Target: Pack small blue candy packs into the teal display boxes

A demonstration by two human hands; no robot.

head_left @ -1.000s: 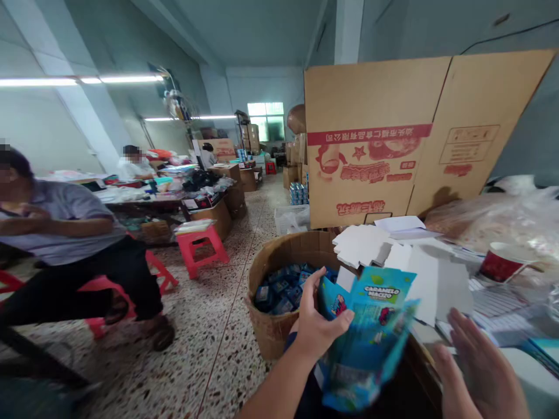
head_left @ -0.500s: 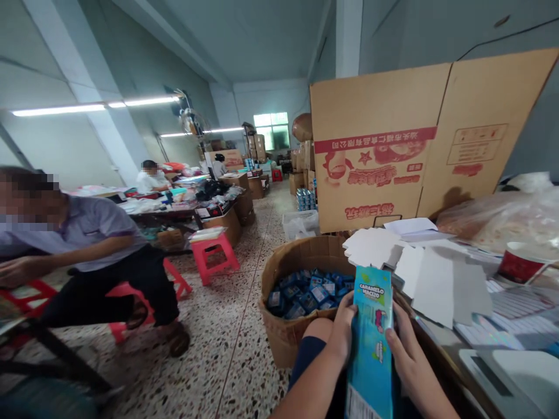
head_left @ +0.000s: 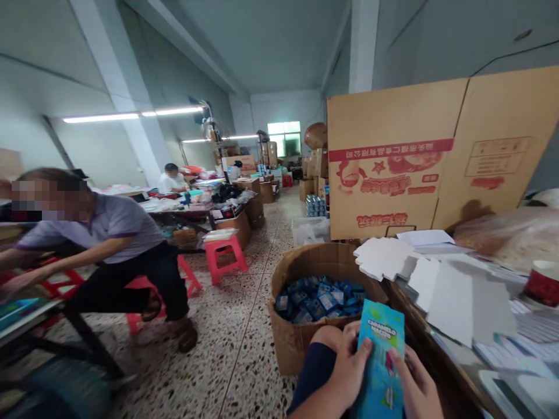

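Observation:
A blue candy box [head_left: 381,372] with "Caramelo Macizo" lettering stands tilted over my lap, its lower end cut off by the frame. My left hand [head_left: 349,361] grips its left edge, thumb across the front face. On the opposite edge, my right hand [head_left: 413,378] holds it, thumb against the printed front. Just beyond my knee sits a big round-sided cardboard carton [head_left: 290,337], with many small blue packets [head_left: 323,297] inside.
White card sheets [head_left: 449,297], a red cup [head_left: 541,284] and a scale [head_left: 506,393] lie on the table at right, below a tall cardboard panel [head_left: 393,128]. A co-worker [head_left: 126,227] sits at left. A pink stool [head_left: 226,256] stands on the speckled floor.
The box has dropped lower in view, and both thumbs have shifted onto its front face. The camera has turned slightly left. The co-worker at left leans further, arm reaching toward the table.

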